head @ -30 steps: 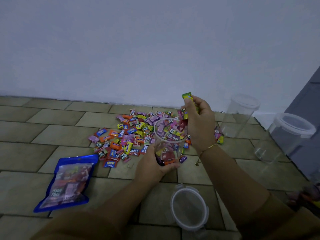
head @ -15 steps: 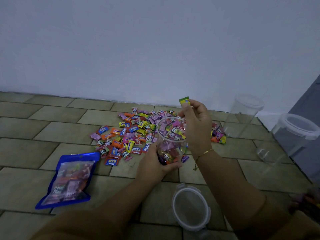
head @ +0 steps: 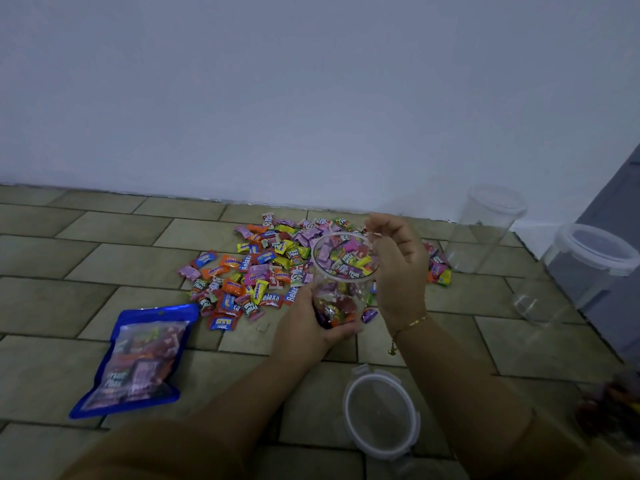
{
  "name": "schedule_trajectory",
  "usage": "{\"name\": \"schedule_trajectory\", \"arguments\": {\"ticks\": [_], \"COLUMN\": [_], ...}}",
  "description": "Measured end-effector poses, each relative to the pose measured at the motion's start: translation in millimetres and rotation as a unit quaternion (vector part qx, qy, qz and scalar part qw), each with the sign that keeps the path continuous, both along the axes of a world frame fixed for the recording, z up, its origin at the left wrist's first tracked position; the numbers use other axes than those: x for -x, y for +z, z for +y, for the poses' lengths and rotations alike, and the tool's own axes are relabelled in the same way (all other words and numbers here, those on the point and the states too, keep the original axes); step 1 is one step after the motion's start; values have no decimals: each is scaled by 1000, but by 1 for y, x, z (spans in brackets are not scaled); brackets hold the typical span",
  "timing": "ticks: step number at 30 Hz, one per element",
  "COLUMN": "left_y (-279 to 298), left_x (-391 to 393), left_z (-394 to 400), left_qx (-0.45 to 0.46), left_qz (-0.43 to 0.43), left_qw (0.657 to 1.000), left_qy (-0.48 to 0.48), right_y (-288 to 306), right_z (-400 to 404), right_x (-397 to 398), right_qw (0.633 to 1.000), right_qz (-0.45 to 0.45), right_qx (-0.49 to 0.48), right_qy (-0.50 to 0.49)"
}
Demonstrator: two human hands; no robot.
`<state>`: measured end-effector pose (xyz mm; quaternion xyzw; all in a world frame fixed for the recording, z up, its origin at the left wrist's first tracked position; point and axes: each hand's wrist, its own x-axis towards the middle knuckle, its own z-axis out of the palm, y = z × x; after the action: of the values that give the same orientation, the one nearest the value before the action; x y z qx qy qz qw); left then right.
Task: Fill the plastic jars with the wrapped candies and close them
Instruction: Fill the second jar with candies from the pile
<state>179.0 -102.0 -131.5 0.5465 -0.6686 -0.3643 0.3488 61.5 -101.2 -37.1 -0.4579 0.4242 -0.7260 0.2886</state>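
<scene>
Much of what we saw was dim and soft: the far right edge cut off a grey cabinet (head: 620, 237), and at the lower right a blurred heap of dark red and yellow (head: 613, 407) lay half out of frame, too smeared for us to name. Our own sleeves filled the bottom edge. The left hand (head: 304, 327) curled around the lower part of the clear jar (head: 341, 271), hiding its base, so we could not tell whether it stood on the tiled floor (head: 104, 244) or was lifted off it. The right hand (head: 398, 265) hung over the jar's rim on its right side, fingers loosely bent and holding nothing we could make out; a thin gold bracelet (head: 410, 323) circled that wrist. The jar was transparent, lidless, tilted a little toward us, and showed wrapped candies nearly up to its mouth. Behind and left of it spread the loose candy pile (head: 249, 268). A round clear lid (head: 381, 415) lay near us, a blue candy bag (head: 136, 358) to the left, and two more empty jars, a tall one (head: 485, 226) and a wide one (head: 588, 265), stood at right.
</scene>
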Motion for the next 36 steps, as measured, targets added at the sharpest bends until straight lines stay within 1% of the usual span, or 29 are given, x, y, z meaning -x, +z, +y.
{"name": "schedule_trajectory", "arguments": {"ticks": [2, 3, 4, 6, 7, 9, 11, 13, 15, 20, 21, 23, 24, 26, 28, 30, 33, 34, 36], "left_y": [-1, -1, -1, -3, -4, -5, -6, -6, -6, -7, -7, -7, -7, -7, -6, -6, -6, -6, -7], "left_x": [0, -1, -1, -1, -1, 0, 0, -1, -1, 0, 0, 0, 0, 0, 0, 0, 0, 0, 0], "left_z": [0, 0, 0, -1, -1, -2, -3, -4, -4, -4, -4, -5, -5, -5, -5, -4, -4, -3, -4], "left_qx": [3, 7, 9, 12, 11, 10, 17, 19, 21, 23, 22, 20, 18, 17, 18, 20, 20, 19, 20], "left_qz": [5, 8, 10, 11, 9, 6, -2, -7, -2, 0, -1, -4, -4, -5, -4, -1, 4, 3, 1], "left_qw": [1000, 1000, 1000, 1000, 1000, 1000, 1000, 1000, 1000, 1000, 1000, 1000, 1000, 1000, 1000, 1000, 1000, 1000, 1000], "left_qy": [-3, -3, -2, 3, 5, 7, 10, 8, 8, 13, 16, 17, 15, 11, 12, 13, 10, 9, 10], "right_y": [-10, -18, -28, -50, -61, -80, -94, -103, -107, -109, -109, -110, -112, -113, -116, -115, -113, -112, -114], "right_z": [-1, -2, -5, -9, -10, -9, -5, -3, -5, -16, -20, -24, -25, -23, -21, -21, -22, -24, -25], "right_x": [5, 10, 17, 36, 48, 69, 81, 85, 84, 82, 81, 77, 75, 70, 69, 69, 70, 71, 72], "right_qw": [999, 997, 992, 967, 948, 903, 843, 789, 756, 694, 689, 694, 702, 733, 746, 739, 695, 694, 714], "right_qz": [-13, 3, 44, 177, 248, 372, 487, 566, 601, 646, 648, 644, 641, 622, 612, 612, 653, 655, 639], "right_qx": [-16, -33, -54, -101, -129, -187, -222, -235, -257, -315, -324, -321, -308, -266, -243, -267, -297, -296, -279], "right_qy": [-43, -71, -105, -152, -151, -105, -55, -35, -32, -40, -33, -27, -34, -66, -95, -88, -58, -53, -65]}}
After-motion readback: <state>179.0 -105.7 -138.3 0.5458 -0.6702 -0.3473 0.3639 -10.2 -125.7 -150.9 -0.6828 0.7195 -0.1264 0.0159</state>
